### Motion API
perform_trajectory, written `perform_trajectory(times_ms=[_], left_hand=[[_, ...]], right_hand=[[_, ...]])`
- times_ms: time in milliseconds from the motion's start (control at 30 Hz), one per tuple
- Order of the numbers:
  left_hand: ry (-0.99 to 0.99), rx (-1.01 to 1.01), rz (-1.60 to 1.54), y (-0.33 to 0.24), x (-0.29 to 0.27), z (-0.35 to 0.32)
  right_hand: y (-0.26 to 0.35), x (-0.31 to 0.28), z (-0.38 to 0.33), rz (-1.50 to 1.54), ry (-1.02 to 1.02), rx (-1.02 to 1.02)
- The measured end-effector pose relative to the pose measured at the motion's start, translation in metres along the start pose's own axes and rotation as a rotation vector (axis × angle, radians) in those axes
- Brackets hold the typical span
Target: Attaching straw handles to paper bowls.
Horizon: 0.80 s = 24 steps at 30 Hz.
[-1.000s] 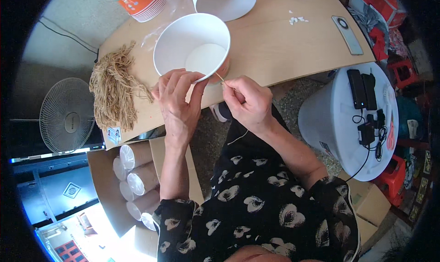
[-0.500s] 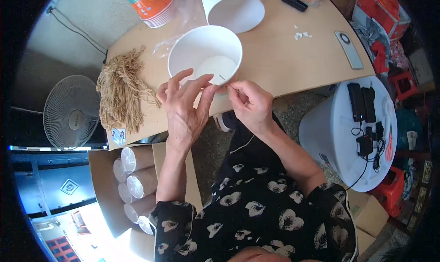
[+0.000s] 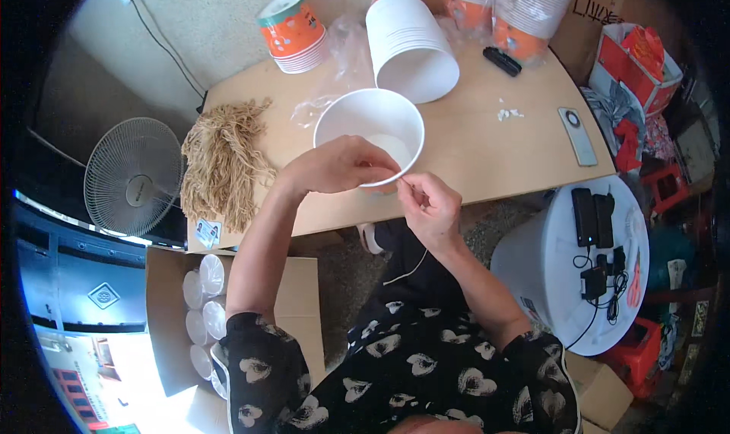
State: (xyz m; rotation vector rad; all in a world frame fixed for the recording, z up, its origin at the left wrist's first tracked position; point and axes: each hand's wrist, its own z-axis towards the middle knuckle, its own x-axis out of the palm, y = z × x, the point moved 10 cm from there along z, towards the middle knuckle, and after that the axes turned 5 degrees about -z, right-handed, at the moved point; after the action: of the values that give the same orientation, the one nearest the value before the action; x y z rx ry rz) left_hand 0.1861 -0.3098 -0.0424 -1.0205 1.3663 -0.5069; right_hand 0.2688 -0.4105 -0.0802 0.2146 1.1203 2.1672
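A white paper tub (image 3: 369,115) stands near the table's front edge, its wide mouth tilted toward me. My left hand (image 3: 342,164) reaches over its near rim, with the fingers bent together and their tips just inside the wall; what they hold, if anything, is hidden. Against the outside of the same rim, on the right, my right hand (image 3: 432,206) is closed in a pinch on something too small to name. A thin pale cord (image 3: 414,268) hangs below my right hand; whether it is held cannot be made out. Left of the tub lies a bundle of tan strings (image 3: 224,160).
Nested white tubs (image 3: 414,50) lie behind; orange tubs (image 3: 293,35) stand back left. A black stapler-like object (image 3: 502,61), white scraps (image 3: 509,115) and a phone (image 3: 578,136) are on the right. A fan (image 3: 137,187), an open carton (image 3: 296,305) and a lidded bin (image 3: 532,259) surround me.
My left hand has turned over and gone from spread fingers at the near rim to bent fingers inside the mouth. My right hand stays pinched at the rim. The whole view has shifted.
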Motion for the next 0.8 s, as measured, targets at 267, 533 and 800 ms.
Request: perform_trajectory(times_ms=[267, 533, 800], left_hand=[[0.046, -0.056, 0.062, 0.007, -0.001, 0.003], [-0.01, -0.08, -0.156, 0.008, -0.007, 0.002], [0.189, -0.085, -0.097, 0.011, 0.002, 0.007]], right_hand=[[0.0, -0.001, -0.001, 0.006, 0.021, 0.06], [-0.002, 0.003, -0.001, 0.02, 0.03, 0.066], [0.003, 0.006, -0.002, 0.014, 0.022, -0.001]])
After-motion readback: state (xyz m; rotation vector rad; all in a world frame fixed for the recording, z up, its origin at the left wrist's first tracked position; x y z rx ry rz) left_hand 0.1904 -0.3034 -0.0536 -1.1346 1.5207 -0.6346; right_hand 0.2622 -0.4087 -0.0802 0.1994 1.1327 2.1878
